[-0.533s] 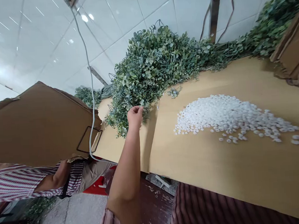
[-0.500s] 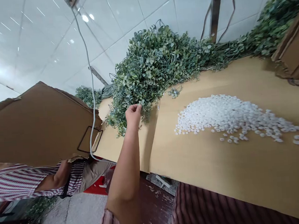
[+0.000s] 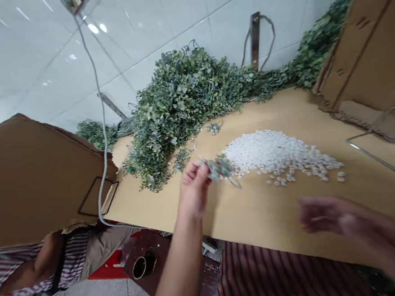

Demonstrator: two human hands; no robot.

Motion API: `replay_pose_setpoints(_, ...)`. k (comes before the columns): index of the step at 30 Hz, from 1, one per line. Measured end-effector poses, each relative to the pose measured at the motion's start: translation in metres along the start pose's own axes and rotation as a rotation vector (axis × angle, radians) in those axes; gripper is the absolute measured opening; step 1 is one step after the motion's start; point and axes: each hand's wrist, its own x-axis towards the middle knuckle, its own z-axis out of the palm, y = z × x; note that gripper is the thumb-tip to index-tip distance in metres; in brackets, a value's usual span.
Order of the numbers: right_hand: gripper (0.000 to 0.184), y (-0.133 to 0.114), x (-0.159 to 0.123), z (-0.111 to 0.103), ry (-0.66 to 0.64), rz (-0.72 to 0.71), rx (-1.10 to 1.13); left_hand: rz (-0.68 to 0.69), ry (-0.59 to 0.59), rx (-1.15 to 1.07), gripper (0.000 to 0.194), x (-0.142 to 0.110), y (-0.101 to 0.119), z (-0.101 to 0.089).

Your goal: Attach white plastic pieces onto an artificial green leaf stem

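Pinched in my left hand (image 3: 194, 186) is a small sprig of artificial leaves (image 3: 223, 165), its stem end trailing to the right above the table. Behind that hand lies a large heap of the same green sprigs (image 3: 177, 100). A loose sprig (image 3: 181, 159) rests just behind my left hand, and another sprig (image 3: 213, 128) lies farther back. My right hand (image 3: 324, 216) is over the table's right front part, smeared by motion, so its fingers are unclear. White ring-like pieces (image 3: 268, 150) form a wide pile between and behind the two hands.
Cardboard partitions stand at the left (image 3: 47, 176) and right (image 3: 373, 45) of the table (image 3: 256, 216). A wire frame (image 3: 380, 155) juts in at right. A white cable (image 3: 100, 109) hangs at left. Beyond the left cardboard, a person in a striped shirt (image 3: 10, 269) is partly visible.
My left hand has come from the heap toward the table's middle, bringing a sprig with it. My right hand has entered from the right. The whole view has shifted rightward.
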Motion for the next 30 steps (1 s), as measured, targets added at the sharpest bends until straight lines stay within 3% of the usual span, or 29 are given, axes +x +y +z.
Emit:
replay_pose_setpoints(2, 0.060, -0.011, 0.009, 0.021, -0.125, 0.191, 0.116, -0.129, -0.093, -0.032, 0.039, -0.029, -0.022, 0.013)
replay_pose_setpoints(4, 0.068, -0.020, 0.018, 0.042, -0.231, 0.308, 0.204, -0.231, -0.177, -0.041, 0.036, -0.051, -0.040, 0.020)
replay_pose_setpoints(6, 0.068, -0.024, 0.024, 0.055, -0.217, 0.336, 0.353, -0.280, -0.216, -0.018, 0.035, -0.064, -0.052, 0.022)
replay_pose_setpoints(10, 0.057, -0.025, 0.025, 0.057, -0.029, 0.403, 0.525, -0.296, -0.174, 0.063, 0.039, -0.070, -0.060, 0.021)
replay_pose_setpoints(14, 0.064, -0.028, 0.024, 0.052, 0.103, 0.462, 0.558, -0.287, -0.133, 0.111, 0.042, -0.070, -0.057, 0.020)
replay_pose_setpoints(22, 0.072, -0.027, 0.023, 0.064, 0.058, 0.471, 0.613, -0.269, -0.067, 0.142, 0.037, -0.073, -0.051, 0.008)
replay_pose_setpoints(27, 0.067, -0.025, 0.019, 0.070, 0.038, 0.357, 0.466, -0.282, -0.249, 0.254, 0.017, -0.077, -0.043, 0.001)
replay_pose_setpoints(30, 0.054, -0.021, 0.014, 0.072, 0.033, 0.232, 0.242, -0.231, -0.274, 0.325, 0.019, -0.081, -0.037, 0.000)
